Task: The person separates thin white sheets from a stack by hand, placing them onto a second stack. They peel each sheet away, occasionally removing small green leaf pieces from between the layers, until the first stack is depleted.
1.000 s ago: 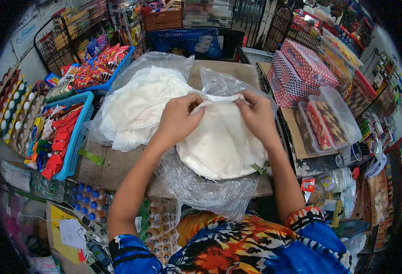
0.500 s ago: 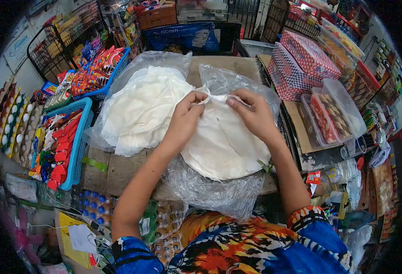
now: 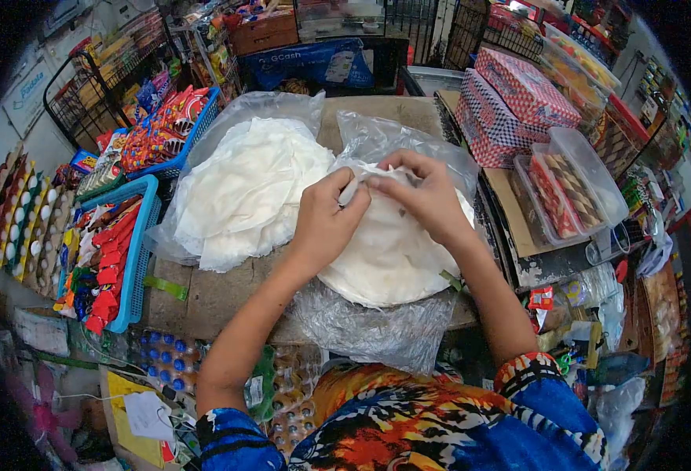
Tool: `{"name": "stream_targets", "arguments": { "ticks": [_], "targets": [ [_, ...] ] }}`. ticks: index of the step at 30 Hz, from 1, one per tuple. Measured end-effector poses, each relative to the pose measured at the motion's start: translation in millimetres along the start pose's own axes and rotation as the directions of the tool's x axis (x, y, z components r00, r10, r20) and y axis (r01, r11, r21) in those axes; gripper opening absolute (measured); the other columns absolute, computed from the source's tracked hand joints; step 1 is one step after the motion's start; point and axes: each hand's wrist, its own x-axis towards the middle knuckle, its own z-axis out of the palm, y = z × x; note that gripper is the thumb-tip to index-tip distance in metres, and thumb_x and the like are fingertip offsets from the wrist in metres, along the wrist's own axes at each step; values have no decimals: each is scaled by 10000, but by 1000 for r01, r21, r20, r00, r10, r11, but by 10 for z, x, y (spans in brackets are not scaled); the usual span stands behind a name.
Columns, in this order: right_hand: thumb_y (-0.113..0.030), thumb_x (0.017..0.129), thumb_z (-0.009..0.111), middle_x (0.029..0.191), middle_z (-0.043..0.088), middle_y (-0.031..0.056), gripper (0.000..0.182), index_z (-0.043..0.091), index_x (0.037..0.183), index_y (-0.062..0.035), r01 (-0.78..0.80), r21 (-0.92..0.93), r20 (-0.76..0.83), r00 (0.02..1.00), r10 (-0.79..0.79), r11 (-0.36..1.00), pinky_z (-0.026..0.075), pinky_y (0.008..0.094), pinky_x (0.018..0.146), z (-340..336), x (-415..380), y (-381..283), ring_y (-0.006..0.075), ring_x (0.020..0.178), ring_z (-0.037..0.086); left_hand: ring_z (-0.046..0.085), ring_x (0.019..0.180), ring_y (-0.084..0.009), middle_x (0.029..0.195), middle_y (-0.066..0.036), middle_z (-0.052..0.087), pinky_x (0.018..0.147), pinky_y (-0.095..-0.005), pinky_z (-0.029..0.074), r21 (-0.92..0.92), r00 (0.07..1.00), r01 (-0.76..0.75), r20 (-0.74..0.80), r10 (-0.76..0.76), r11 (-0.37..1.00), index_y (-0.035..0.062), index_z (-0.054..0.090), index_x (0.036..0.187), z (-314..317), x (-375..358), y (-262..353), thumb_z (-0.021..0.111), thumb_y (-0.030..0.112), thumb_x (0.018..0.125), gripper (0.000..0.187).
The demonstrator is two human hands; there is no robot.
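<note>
A round stack of thin white sheets (image 3: 389, 263) lies on clear plastic (image 3: 377, 330) on the wooden table (image 3: 220, 294). Both hands pinch the far edge of the top sheet, close together. My left hand (image 3: 326, 220) grips the edge with thumb and fingers. My right hand (image 3: 420, 196) holds the same edge just to the right. A second, looser pile of white sheets (image 3: 243, 188) sits in a plastic bag to the left, untouched.
A blue basket (image 3: 137, 251) of red snack packs stands at the table's left, another blue basket (image 3: 173, 129) behind it. Red checkered boxes (image 3: 510, 110) and clear lidded tubs (image 3: 569, 192) stand on the right. Wire racks and shelves ring the stall.
The two hands have drawn together along the sheet's far edge, from spread apart to almost touching. The view has shifted slightly.
</note>
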Motion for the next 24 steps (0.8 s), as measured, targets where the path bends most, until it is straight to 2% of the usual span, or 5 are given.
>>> {"name": "stream_targets", "arguments": {
  "ticks": [2,8,10,17,24],
  "targets": [
    [-131,815,709,809,639,16,173,653,941,-25,176,-191,-67,979,-192,966,451,247,714,-75,35,49,84,783,575,420,635,-47,632,13,500,551,-264,362,-3,999,-32,20,32,999,-1,545,786,7,-8,-48,597,159,916,212],
    [-131,880,686,824,651,14,127,646,935,-24,-17,600,-317,912,258,800,486,233,662,-315,173,108,80,717,596,435,610,-27,720,33,536,540,-221,342,-294,999,-26,-39,15,955,24,565,839,12,34,-108,591,153,910,149],
    [-128,900,661,837,653,23,107,639,931,-28,-100,487,-213,950,229,868,490,238,647,-295,154,70,83,725,604,547,660,-105,772,2,612,599,-272,449,-554,917,380,119,-381,741,13,592,898,-108,57,-92,602,155,880,143],
    [-182,947,581,966,656,49,217,586,1100,-27,-330,532,87,937,337,780,540,266,722,-44,26,-19,112,849,633,632,942,-157,1112,-72,618,836,-288,521,-846,811,498,378,-447,189,14,547,1143,-12,62,63,657,230,888,352],
    [-241,871,696,876,666,37,258,661,974,-7,-227,260,92,973,210,939,514,252,671,-35,-4,-6,104,730,623,597,935,-99,1004,-32,635,855,-269,487,-545,966,256,164,-197,799,30,593,1089,39,46,-64,694,289,891,341]
  ]
}}
